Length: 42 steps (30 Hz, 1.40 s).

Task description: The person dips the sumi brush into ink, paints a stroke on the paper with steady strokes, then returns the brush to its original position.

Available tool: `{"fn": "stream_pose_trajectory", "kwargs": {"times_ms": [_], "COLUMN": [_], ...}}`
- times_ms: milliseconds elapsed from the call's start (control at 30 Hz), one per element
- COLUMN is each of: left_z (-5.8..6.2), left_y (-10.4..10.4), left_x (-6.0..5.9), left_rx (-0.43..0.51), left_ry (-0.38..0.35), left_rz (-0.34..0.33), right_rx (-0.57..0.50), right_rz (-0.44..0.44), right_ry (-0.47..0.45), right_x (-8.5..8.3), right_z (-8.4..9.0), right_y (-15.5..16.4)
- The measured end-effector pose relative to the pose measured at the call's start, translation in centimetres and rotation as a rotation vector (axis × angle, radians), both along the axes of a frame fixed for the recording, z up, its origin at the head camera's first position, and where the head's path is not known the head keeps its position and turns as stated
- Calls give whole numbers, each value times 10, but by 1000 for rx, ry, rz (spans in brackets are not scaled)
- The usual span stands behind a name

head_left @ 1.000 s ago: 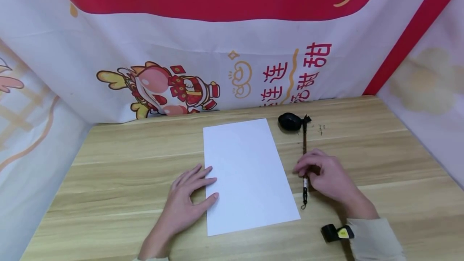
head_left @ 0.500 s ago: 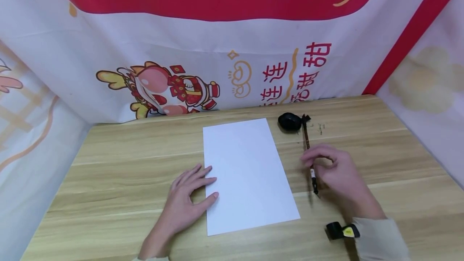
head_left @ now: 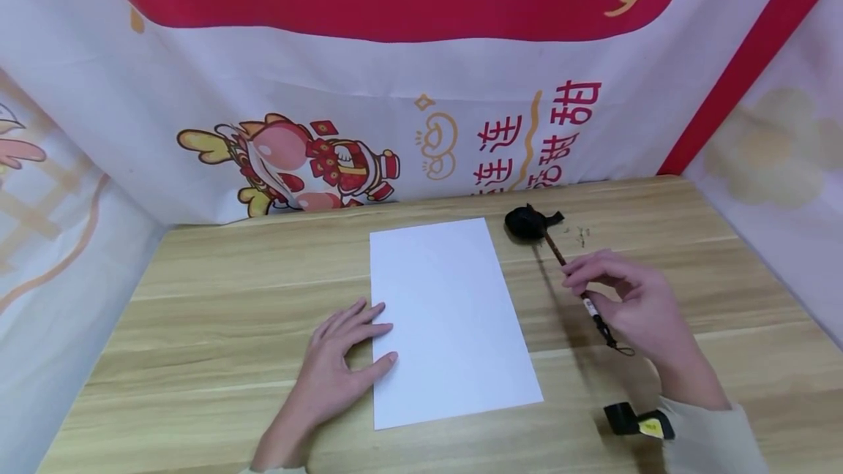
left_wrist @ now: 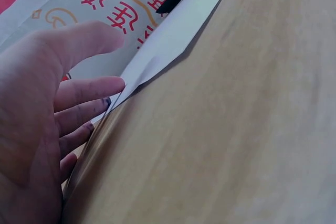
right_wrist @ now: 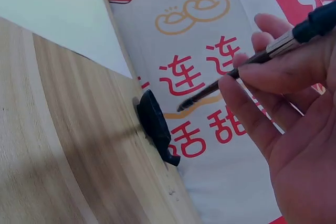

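Note:
My right hand (head_left: pixel 642 306) pinches a writing brush (right_wrist: pixel 257 59) between thumb and fingers, partway along its brown handle. The brush slants, its dark tip toward the back and its corded end near my wrist. In the head view the tip overlaps a small black inkstone (head_left: pixel 523 225); the right wrist view shows a gap between tip and inkstone (right_wrist: pixel 152 116). A blank white sheet of paper (head_left: pixel 454 320) lies in the middle of the table. My left hand (head_left: pixel 332 368) rests with spread fingers at the sheet's left edge, fingertips on the paper (left_wrist: pixel 173 30).
The wooden table (head_left: pixel 217 328) meets a printed cloth backdrop (head_left: pixel 435 64) behind and at both sides. Dark ink marks (head_left: pixel 581 236) spot the wood right of the inkstone. A black wrist device (head_left: pixel 635 421) sits by the right sleeve.
My right hand has lifted the brush off the table and moved to the right, turning it so the tip points left over the inkstone. My left hand and the paper stay put.

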<state>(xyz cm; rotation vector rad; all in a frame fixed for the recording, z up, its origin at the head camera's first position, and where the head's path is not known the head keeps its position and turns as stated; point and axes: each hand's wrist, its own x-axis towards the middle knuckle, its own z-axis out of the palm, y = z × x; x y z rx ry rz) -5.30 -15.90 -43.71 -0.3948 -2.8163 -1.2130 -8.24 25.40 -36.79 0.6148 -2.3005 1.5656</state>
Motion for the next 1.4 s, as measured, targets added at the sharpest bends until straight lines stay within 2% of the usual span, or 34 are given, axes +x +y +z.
{"fn": "stream_pose_trajectory", "kwargs": {"times_ms": [200,367,567,800,933,1167,1300,1400], "left_z": [-1,-3,-5,-4,-5,-7,-7,-5], "left_y": [-3,-3,-3,-2,-2,-3,-3,-3], "left_x": [1,1,4,2,2,1,1,1], "left_rx": [-13,-20,-35,-35,-26,-19,-18,-12], "left_ry": [33,77,76,91,101,123,123,115], "left_rz": [-22,-33,-22,-18,-24,-29,-26,-21], "right_rx": [-170,-289,-420,-310,-320,-339,-405,-385], "right_rz": [102,133,23,-138,-172,-233,-265,-333], "right_ry": [-70,-131,-220,-163,-180,-197,-174,-145], "right_x": [-1,-3,2,-6,-12,-39,-59,-72], "right_z": [-2,-6,-5,4,13,37,46,51], "right_y": [4,3,-2,-9,-15,-25,-27,-29]}}
